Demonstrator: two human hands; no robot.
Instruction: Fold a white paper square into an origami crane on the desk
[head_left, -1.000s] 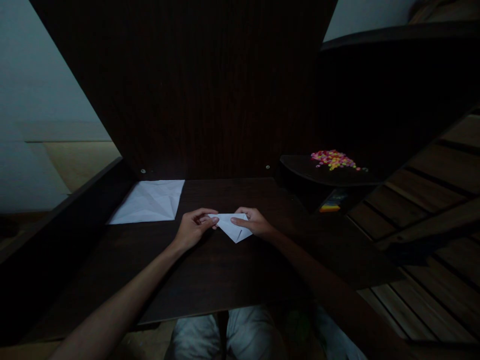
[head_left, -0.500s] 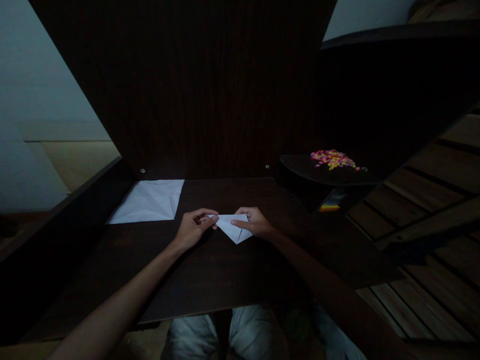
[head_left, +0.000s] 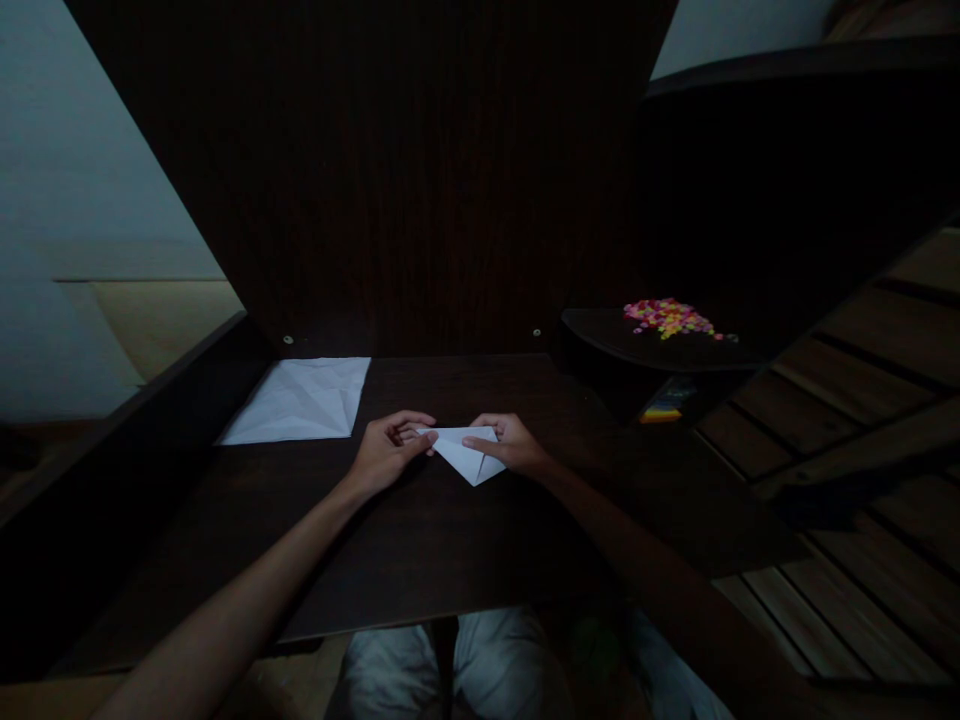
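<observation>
Between my two hands is a small piece of folded white paper (head_left: 463, 452), shaped like a triangle with its point toward me. My left hand (head_left: 390, 445) pinches its left corner between thumb and fingers. On the right side, my right hand (head_left: 508, 442) grips it with the thumb lying on top and the fingers behind. A fold line runs down the paper near the right thumb. Farther left on the dark desk (head_left: 390, 560) lies a larger creased white sheet (head_left: 307, 400), apart from both hands.
Colourful small pieces (head_left: 671, 318) lie heaped on a rounded corner shelf (head_left: 600, 335) at the right. Beneath that shelf is a yellow and blue item (head_left: 662, 412). A raised side board (head_left: 127, 420) borders the desk's left, and a tall dark panel (head_left: 420, 180) stands behind.
Both hands keep the same hold on the folded paper, with barely any finger movement. The whole view has shifted very slightly.
</observation>
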